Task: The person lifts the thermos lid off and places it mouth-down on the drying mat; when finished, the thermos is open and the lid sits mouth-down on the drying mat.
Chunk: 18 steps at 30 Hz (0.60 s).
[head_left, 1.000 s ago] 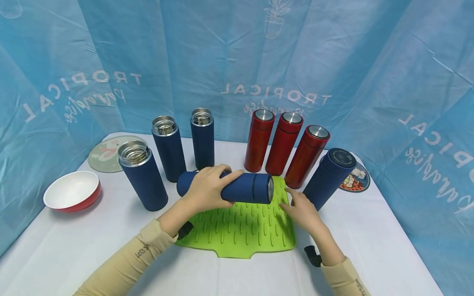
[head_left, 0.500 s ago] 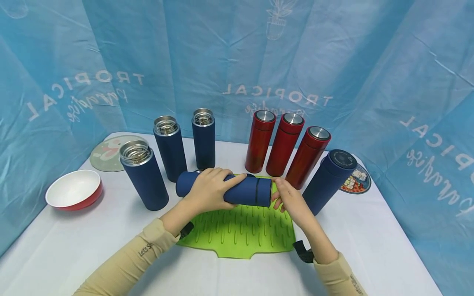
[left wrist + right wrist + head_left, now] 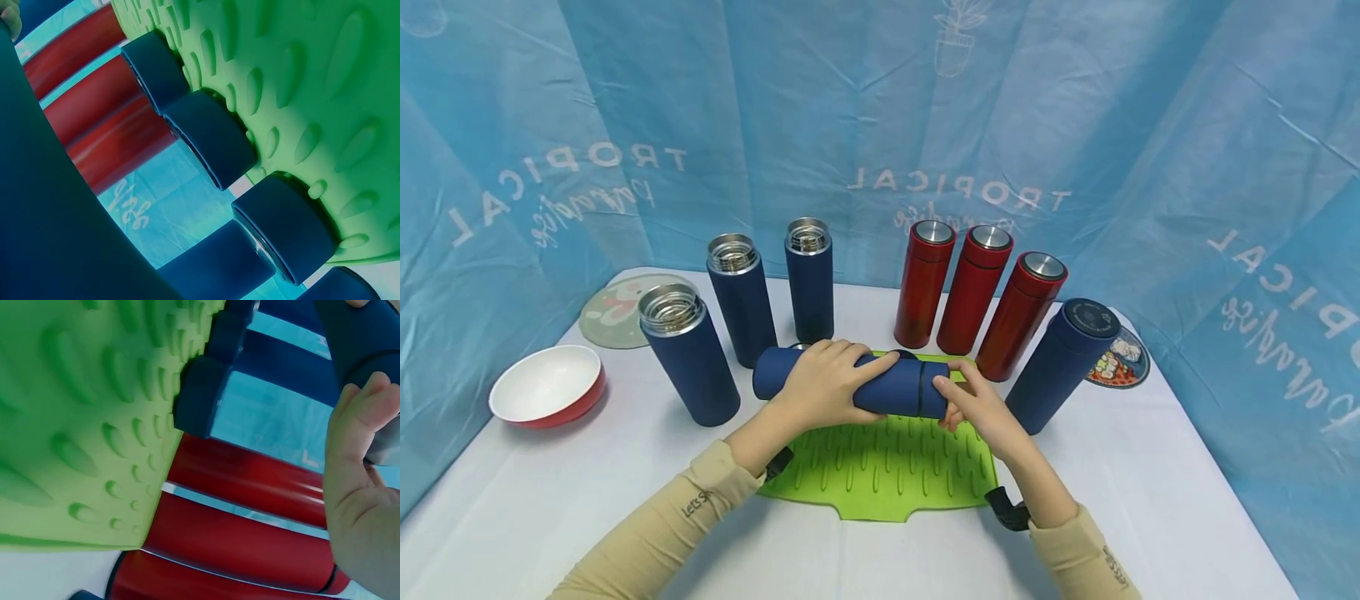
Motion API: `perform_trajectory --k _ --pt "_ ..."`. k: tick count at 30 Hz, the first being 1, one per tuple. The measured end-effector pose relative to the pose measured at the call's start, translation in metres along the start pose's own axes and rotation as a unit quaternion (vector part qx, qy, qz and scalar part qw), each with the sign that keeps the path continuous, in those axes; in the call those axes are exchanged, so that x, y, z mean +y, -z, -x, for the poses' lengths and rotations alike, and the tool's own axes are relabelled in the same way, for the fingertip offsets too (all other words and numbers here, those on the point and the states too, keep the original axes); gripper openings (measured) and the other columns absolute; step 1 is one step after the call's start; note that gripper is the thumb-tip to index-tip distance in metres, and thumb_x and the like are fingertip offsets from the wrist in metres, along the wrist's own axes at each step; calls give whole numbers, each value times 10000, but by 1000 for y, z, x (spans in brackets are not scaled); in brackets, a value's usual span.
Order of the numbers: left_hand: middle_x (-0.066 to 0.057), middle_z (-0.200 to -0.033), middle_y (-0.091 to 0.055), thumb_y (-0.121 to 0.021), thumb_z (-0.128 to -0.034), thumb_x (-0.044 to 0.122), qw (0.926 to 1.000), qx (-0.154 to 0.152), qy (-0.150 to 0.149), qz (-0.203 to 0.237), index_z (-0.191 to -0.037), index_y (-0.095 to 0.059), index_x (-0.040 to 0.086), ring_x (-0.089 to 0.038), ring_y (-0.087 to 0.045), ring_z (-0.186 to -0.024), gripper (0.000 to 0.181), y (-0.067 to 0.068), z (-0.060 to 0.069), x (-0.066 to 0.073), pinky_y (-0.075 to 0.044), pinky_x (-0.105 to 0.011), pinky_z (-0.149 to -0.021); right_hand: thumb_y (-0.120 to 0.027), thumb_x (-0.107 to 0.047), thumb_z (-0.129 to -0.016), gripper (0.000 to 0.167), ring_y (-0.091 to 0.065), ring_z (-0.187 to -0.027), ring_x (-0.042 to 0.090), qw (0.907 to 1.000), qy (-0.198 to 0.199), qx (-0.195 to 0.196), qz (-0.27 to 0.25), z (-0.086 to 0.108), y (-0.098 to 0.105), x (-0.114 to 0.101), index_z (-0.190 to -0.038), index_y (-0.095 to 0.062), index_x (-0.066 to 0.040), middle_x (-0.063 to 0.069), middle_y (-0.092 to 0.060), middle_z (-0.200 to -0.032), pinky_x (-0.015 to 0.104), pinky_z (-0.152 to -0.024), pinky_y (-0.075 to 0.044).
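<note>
Left hand (image 3: 831, 383) grasps the flask (image 3: 887, 387) from above, around its body; right hand (image 3: 973, 404) clasps the cap (image 3: 932, 396) at its other end, thumb on the near side, fingers curled over.

Head view: flask lies level between the two hands, above the mat (image 3: 880, 479). Three open blue flasks (image 3: 741, 317) stand beyond and left of the left hand. Three red flasks (image 3: 966, 312) stand beyond the right hand; one upright blue flask (image 3: 1048, 375) is just right of it.

Left wrist view: held flask fills the near side. Past it, three short blue cylinders (image 3: 212, 134), apparently spare caps, sit at the mat's edge. Left hand's grip is not shown here.

Right wrist view: right fingertips (image 3: 378, 382) rest beside the dark seam; below them is a pale metal end (image 3: 386, 447).

Handling (judged): rigid, probably metal-walled, moderate in weight; contents unknown. Matte coat looks grippy, metal end slicker. Round body may roll or twist in the palm. Best hold: left hand firm at mid-body, right fingers wrapped beyond the seam, clear of the metal face. Dent risk seems greater than breakage.
</note>
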State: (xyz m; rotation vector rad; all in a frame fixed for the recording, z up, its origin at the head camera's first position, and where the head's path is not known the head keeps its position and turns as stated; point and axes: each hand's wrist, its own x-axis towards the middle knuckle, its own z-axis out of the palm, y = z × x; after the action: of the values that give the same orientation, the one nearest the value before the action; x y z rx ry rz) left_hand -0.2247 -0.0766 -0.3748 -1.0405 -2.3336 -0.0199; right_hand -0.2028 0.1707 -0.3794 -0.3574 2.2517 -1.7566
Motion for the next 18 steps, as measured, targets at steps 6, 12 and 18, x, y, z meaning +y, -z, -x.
perform_trajectory --k 6,12,18 --pt "-63 -991 -648 -679 -642 665 9999 -75 -60 -90 -1284 -553 260 -248 -614 -866 769 0 1 -1 -493 -386 -796 -479 -227 -958 428 -595 -567 151 9994 256 -177 -167 -3 1 7 -1282 -326 6 108 -581 -803 322 -695 -528" --pt "-63 -994 -650 -689 -630 667 9996 -108 -137 -223 -1284 -544 268 -252 -615 -871 780 1 2 -2 -490 -380 -798 -491 -223 -958 420 -608 -584 165 9987 453 -219 -95 -5 1 13 -1281 -335 -5 177 -611 -937 305 -752 -496" --pt "-61 -982 -650 -704 -619 658 9995 -37 -212 -214 -1278 -549 267 -252 -615 -856 781 1 2 -3 -492 -382 -789 -498 -200 -958 390 -586 -619 255 9980 573 -58 271 -4 -1 15 -1277 -347 -34 122 -568 -778 326 -747 -462"
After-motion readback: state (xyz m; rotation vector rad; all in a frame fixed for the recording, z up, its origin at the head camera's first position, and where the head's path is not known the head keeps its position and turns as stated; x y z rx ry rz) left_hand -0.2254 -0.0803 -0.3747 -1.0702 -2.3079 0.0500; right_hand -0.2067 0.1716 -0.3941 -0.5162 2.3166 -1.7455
